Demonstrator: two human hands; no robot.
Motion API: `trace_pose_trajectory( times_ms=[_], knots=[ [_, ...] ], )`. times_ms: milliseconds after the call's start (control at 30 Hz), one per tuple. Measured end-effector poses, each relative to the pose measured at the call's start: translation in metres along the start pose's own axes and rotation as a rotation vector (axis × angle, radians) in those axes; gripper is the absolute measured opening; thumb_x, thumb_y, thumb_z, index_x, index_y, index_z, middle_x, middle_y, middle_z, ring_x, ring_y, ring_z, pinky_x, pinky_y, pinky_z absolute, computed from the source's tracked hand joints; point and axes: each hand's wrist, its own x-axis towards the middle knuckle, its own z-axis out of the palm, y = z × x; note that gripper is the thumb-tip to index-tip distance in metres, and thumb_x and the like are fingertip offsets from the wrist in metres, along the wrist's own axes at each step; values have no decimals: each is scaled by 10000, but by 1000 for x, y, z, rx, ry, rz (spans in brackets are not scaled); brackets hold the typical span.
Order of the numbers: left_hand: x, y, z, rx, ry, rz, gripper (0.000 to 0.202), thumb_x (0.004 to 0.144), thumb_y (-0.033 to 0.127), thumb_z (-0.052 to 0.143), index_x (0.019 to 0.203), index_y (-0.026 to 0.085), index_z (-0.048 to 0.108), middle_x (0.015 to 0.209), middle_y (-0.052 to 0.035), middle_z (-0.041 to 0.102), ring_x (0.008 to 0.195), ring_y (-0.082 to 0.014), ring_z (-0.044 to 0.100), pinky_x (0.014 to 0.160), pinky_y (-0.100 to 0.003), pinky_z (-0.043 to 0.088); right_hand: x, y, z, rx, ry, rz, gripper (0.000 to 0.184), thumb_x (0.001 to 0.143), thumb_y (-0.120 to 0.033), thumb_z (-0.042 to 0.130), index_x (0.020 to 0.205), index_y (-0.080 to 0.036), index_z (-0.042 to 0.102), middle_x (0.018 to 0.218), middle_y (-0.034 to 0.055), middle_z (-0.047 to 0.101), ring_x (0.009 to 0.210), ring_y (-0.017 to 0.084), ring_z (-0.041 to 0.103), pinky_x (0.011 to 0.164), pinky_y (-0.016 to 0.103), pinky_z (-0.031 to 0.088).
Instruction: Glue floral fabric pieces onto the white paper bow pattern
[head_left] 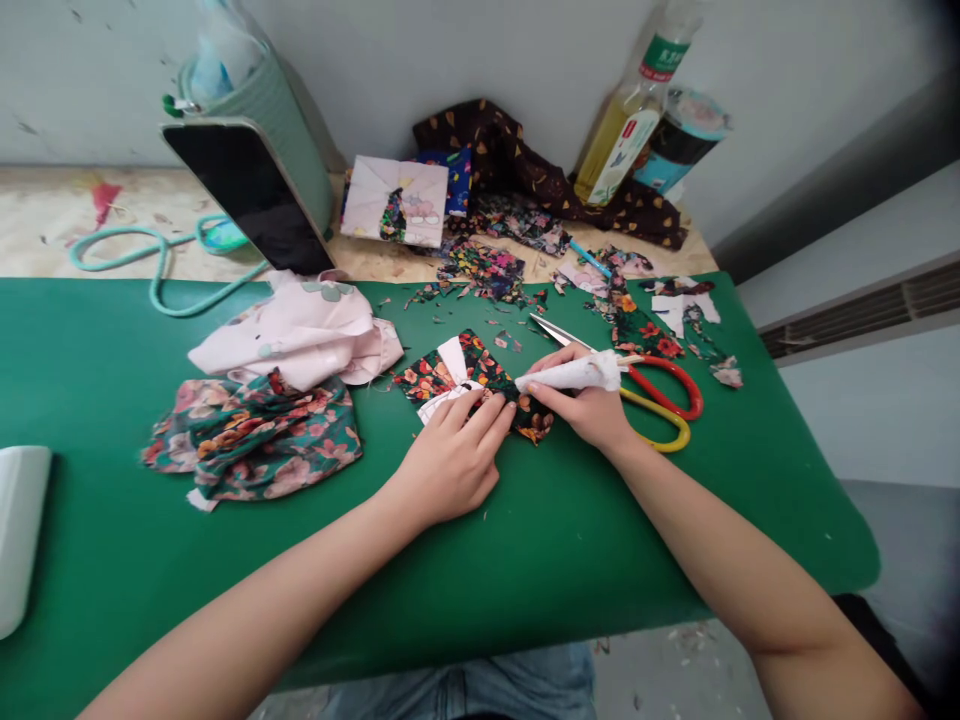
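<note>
A small dark floral fabric piece (480,375) with white paper under it lies on the green mat (525,540) in the middle. My left hand (454,455) rests on it, fingers stretched out and pressing it flat. My right hand (589,405) is closed around a white paper-wrapped cone-shaped tool (574,374), its tip pointing left onto the fabric. Scissors (656,390) with red and yellow handles lie just behind my right hand.
A floral cloth heap (255,435) and pink cloth (300,335) lie at the left. A propped phone (247,195), green cable (157,260), fabric scraps (487,265), a bottle (634,115) and a jar (679,140) stand at the back. A white object (19,530) sits far left.
</note>
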Motion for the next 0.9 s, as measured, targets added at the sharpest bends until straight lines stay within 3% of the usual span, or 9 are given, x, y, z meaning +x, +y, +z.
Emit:
trace_pose_trajectory(
  times_ms=[233, 900],
  knots=[
    [0, 3, -1, 47, -47, 5, 616, 913, 264, 425, 1485, 46, 356, 1502, -127, 434, 1294, -386, 371, 1073, -494, 359, 1, 11, -2, 20, 22, 24, 243, 726, -385, 771, 800, -226, 602, 844, 44, 710, 795, 235, 682, 786, 414, 562],
    [-2, 0, 1, 35, 5, 42, 538, 891, 225, 475, 1394, 34, 498, 1420, -150, 534, 1269, -396, 414, 1032, -523, 411, 0, 2, -4, -13, 28, 13, 211, 724, -342, 760, 745, -223, 588, 721, 27, 688, 710, 210, 654, 670, 356, 529]
  ],
)
